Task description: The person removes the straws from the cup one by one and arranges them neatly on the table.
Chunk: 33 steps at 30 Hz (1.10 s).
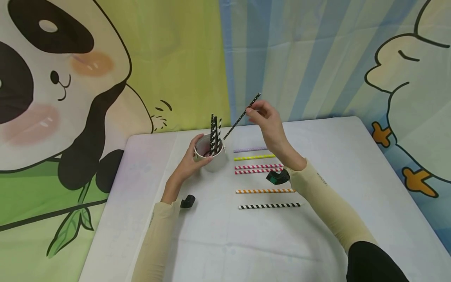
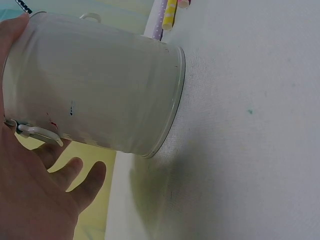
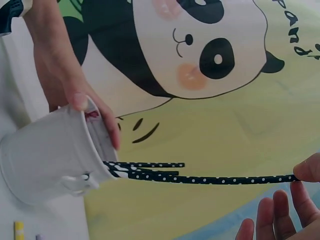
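Note:
A small white metal pail [image 1: 215, 162] stands on the table, several black-and-white straws [image 1: 214, 135] upright inside it. My left hand [image 1: 190, 161] grips the pail at its rim, thumb on the near side. In the left wrist view the pail's side wall [image 2: 100, 85] fills much of the picture. My right hand [image 1: 269, 123] pinches a black straw with white dots [image 1: 243, 114] near its upper end, between thumb and fingertips. That straw slants down to the left, its lower end close to the pail's right rim. In the right wrist view it overlaps the rim.
Right of the pail, straws lie in rows: purple [image 1: 250, 149], yellow [image 1: 254, 157], pink-striped [image 1: 258, 169], orange-striped [image 1: 265, 191] and black-striped [image 1: 269, 206]. The purple one lies partly behind my right arm. A printed cloth [image 1: 183, 66] hangs behind the white table [image 1: 211, 239].

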Motion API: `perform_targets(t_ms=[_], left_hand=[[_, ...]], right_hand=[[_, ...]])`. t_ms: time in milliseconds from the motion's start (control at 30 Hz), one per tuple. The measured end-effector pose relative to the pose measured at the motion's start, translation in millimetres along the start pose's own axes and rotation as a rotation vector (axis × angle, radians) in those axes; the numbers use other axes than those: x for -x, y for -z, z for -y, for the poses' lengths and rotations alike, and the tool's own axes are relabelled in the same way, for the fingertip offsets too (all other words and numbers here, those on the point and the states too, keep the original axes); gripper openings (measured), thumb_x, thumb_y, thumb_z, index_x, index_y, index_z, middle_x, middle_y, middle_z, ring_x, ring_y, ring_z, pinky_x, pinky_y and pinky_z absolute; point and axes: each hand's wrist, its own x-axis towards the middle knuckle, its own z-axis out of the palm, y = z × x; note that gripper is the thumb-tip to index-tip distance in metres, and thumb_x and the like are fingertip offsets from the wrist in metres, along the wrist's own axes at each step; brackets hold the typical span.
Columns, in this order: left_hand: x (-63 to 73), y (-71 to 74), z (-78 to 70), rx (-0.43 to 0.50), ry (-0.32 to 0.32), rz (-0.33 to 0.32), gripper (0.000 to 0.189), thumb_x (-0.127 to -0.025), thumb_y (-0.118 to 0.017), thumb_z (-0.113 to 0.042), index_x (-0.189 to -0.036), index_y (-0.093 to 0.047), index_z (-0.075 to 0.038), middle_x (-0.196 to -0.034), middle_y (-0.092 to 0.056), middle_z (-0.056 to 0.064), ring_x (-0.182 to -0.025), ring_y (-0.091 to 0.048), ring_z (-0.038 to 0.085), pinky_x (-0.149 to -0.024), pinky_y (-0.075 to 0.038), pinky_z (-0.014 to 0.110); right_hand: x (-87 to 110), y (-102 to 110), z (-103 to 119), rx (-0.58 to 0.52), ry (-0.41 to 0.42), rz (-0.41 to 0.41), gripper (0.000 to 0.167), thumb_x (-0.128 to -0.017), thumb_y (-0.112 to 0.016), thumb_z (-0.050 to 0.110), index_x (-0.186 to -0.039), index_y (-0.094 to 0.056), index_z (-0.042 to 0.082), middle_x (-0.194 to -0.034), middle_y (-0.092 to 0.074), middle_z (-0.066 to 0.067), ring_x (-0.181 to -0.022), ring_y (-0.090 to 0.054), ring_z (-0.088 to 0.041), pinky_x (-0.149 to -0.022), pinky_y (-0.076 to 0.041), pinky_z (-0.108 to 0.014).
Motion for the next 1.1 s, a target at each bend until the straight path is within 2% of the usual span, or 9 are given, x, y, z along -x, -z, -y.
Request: perform_targets(t_ms=[200, 367, 467, 600, 767, 933, 1100], left_hand=[[0.3, 0.1, -0.2, 0.008, 0.006, -0.002, 0.089, -0.091, -0.074, -0.025, -0.16, -0.017, -0.03, -0.163, -0.023, 0.013, -0.148, -0.027, 0.035, -0.119, -0.02, 0.061], [0.0, 0.0, 0.9, 0.0, 0.002, -0.002, 0.089, -0.091, -0.074, -0.025, -0.16, -0.018, -0.03, -0.164, -0.022, 0.014, -0.149, -0.026, 0.035, -0.119, -0.02, 0.061], [0.4, -0.4, 1.3, -0.002, 0.008, 0.003, 0.089, -0.091, -0.074, -0.026, -0.16, -0.017, -0.031, -0.165, -0.02, 0.015, -0.15, -0.024, 0.035, -0.119, -0.019, 0.062], [0.8, -0.7, 0.4, -0.001, 0.009, 0.006, 0.089, -0.091, -0.073, -0.026, -0.16, -0.016, -0.032, -0.165, -0.018, 0.016, -0.15, -0.024, 0.035, -0.119, -0.019, 0.063], [1.6, -0.7, -2.6, -0.004, 0.011, -0.003, 0.089, -0.091, -0.073, -0.026, -0.16, -0.017, -0.032, -0.165, -0.021, 0.013, -0.15, -0.025, 0.035, -0.119, -0.019, 0.062], [3.3, -1.1, -4.9, -0.007, 0.019, -0.007, 0.089, -0.091, -0.073, -0.025, -0.16, -0.017, -0.03, -0.165, -0.02, 0.013, -0.15, -0.023, 0.035, -0.12, -0.017, 0.063], [3.0, -1.6, -5.9, -0.006, 0.022, -0.007, 0.088, -0.091, -0.073, -0.025, -0.16, -0.017, -0.029, -0.165, -0.02, 0.014, -0.151, -0.023, 0.035, -0.12, -0.017, 0.063]], right_hand=[[2.7, 10.2, 8.1, 0.007, 0.022, -0.007, 0.007, -0.095, -0.067, 0.012, -0.101, -0.063, 0.012, -0.103, -0.063, 0.0, -0.1, -0.059, -0.019, -0.092, -0.05, -0.031], [7.0, 19.8, 5.2, 0.06, 0.037, 0.019, 0.008, -0.096, -0.066, 0.01, -0.104, -0.064, 0.011, -0.105, -0.063, 0.0, -0.098, -0.06, -0.018, -0.089, -0.05, -0.027], [9.1, 26.0, 2.5, 0.168, 0.047, 0.031, 0.01, -0.096, -0.066, 0.013, -0.106, -0.065, 0.009, -0.105, -0.063, 0.002, -0.099, -0.06, -0.016, -0.089, -0.049, -0.026], [10.5, 34.0, -0.1, 0.362, 0.062, 0.035, 0.017, -0.096, -0.067, 0.019, -0.107, -0.065, 0.007, -0.105, -0.063, 0.003, -0.102, -0.061, -0.015, -0.092, -0.048, -0.028], [12.0, 44.0, -4.7, 0.574, 0.083, 0.059, 0.018, -0.096, -0.067, 0.022, -0.107, -0.064, 0.008, -0.107, -0.063, -0.004, -0.104, -0.061, -0.017, -0.094, -0.048, -0.04], [13.8, 53.8, -11.7, 0.736, 0.114, 0.087, 0.016, -0.095, -0.067, 0.021, -0.106, -0.064, 0.009, -0.107, -0.063, -0.009, -0.107, -0.06, -0.027, -0.092, -0.046, -0.051], [13.3, 63.9, -15.1, 0.864, 0.156, 0.122, 0.01, -0.094, -0.065, 0.018, -0.101, -0.064, 0.011, -0.103, -0.062, -0.008, -0.102, -0.057, -0.027, -0.087, -0.043, -0.045]])
